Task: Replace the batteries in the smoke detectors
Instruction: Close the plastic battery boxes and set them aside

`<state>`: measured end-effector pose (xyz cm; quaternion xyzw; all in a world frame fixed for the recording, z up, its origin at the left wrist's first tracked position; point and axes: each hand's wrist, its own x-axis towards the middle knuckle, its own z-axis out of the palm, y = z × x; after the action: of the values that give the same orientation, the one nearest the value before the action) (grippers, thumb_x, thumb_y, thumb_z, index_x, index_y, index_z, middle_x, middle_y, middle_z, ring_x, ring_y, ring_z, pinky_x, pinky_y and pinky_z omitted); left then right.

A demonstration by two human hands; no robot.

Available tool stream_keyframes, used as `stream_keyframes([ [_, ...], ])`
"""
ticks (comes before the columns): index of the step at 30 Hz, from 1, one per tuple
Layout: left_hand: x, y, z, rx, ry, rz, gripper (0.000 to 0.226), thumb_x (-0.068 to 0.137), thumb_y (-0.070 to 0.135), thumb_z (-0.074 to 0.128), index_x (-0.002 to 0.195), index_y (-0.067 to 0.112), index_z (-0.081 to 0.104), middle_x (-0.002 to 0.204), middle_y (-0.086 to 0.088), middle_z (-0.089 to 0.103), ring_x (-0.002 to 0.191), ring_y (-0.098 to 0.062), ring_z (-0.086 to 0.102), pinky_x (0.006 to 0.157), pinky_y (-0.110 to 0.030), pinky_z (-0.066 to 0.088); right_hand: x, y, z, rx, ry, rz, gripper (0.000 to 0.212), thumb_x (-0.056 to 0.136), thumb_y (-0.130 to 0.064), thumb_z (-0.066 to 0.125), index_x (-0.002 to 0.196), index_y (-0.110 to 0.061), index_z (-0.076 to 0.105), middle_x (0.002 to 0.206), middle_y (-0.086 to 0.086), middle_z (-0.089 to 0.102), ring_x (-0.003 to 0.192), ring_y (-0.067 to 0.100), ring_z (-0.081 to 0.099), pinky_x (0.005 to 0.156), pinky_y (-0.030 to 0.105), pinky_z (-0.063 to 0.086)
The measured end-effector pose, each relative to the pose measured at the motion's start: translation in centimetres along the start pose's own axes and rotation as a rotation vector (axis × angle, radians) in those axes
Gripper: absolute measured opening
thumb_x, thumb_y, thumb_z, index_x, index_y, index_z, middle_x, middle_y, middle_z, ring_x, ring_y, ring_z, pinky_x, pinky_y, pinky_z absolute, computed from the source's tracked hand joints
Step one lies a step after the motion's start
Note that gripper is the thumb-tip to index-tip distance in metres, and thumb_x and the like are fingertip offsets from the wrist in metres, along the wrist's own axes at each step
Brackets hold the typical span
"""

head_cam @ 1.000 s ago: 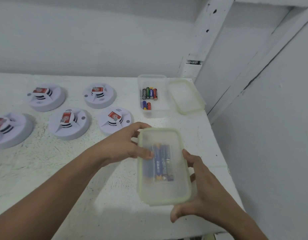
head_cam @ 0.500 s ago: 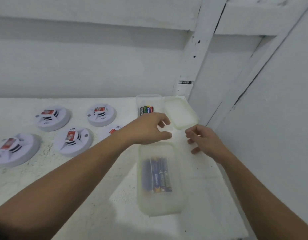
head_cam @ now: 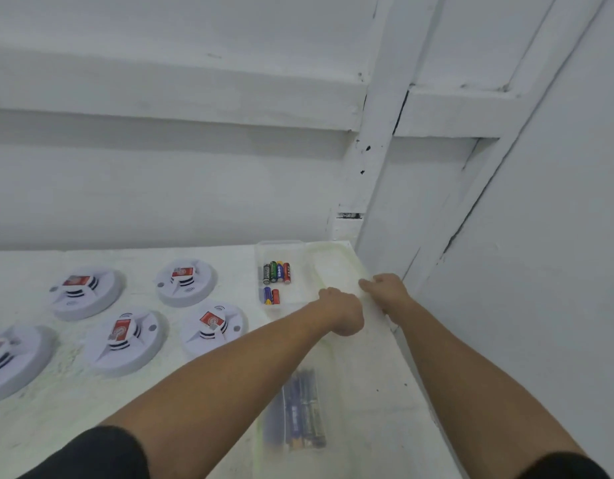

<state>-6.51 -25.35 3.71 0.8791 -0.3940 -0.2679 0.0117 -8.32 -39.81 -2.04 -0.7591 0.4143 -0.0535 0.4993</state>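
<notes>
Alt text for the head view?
The left hand and right hand meet at the near edge of a loose lid beside an open box of mixed batteries. Five smoke detectors lie to the left on the table; a lidded box of dark batteries sits nearer.

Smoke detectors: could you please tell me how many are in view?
5 smoke detectors: back left, back right, front middle, front right, and one cut off at the left edge; more may lie beyond it.

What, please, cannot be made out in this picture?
Head view:
- Left hand and right hand at the loose lid: their backs hide the fingertips, so the grip is unclear.
- Batteries in the near container: labels blurred through cloudy plastic.
- Leftmost smoke detector: cut off by the left edge.
</notes>
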Motion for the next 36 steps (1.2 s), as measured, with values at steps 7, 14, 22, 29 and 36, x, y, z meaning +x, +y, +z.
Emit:
stream_keyframes([
  [7,1.5,-0.6,0.9,-0.136,0.003,0.075,0.047,0.099,0.024,0.033,0.143,0.007,0.028,0.146,-0.016,0.025,0.132,-0.038,0.027,0.105,-0.043,0.026,-0.2,0.6,-2.4,0.261,0.043,0.073,0.035,0.08,0.002,0.069,0.062,-0.013,0.043,0.067,0.006,0.048,0.06,0.02,0.048,0.05,0.026,0.037],
  [14,2.6,-0.7,1.5,-0.558,0.156,0.065,0.051,0.096,0.034,0.043,0.14,0.014,0.029,0.141,-0.014,0.019,0.113,-0.034,0.049,0.094,-0.038,0.043,-1.8,-0.4,-5.5,0.497,-0.007,0.043,0.029,0.084,0.013,0.055,0.083,-0.015,0.044,0.102,0.013,0.068,0.068,0.021,0.069,0.057,0.027,0.042],
  [22,0.2,-4.2,-2.9,-1.206,0.574,0.054,0.043,0.086,0.031,0.066,0.118,0.022,0.039,0.104,-0.005,0.047,0.078,-0.018,0.053,0.078,-0.032,0.05,-4.3,-4.1,-6.2,0.751,-0.254,-0.017,0.038,0.087,0.012,0.053,0.119,-0.007,0.051,0.105,0.008,0.063,0.071,0.019,0.072,0.057,0.032,0.057],
  [29,-2.5,-11.0,-4.2,-1.324,0.57,-0.077,0.043,0.082,0.008,0.07,0.115,0.012,0.043,0.071,-0.008,0.053,0.053,-0.019,0.049,0.056,-0.028,0.048,-5.3,-8.2,0.1,0.558,-0.353,0.042,0.011,0.087,-0.014,0.066,0.094,-0.007,0.062,0.083,0.007,0.06,0.07,0.025,0.063,0.067,0.04,0.057],
  [36,-3.1,-14.8,-2.9,-1.308,0.532,-0.231,0.049,0.08,0.001,0.071,0.115,0.014,0.04,0.064,-0.01,0.053,0.051,-0.02,0.045,0.056,-0.03,0.044,-4.6,-8.0,5.0,0.196,-0.263,0.056,0.036,0.072,-0.038,0.08,0.079,-0.013,0.056,0.079,0.004,0.054,0.065,0.02,0.052,0.057,0.027,0.049],
])
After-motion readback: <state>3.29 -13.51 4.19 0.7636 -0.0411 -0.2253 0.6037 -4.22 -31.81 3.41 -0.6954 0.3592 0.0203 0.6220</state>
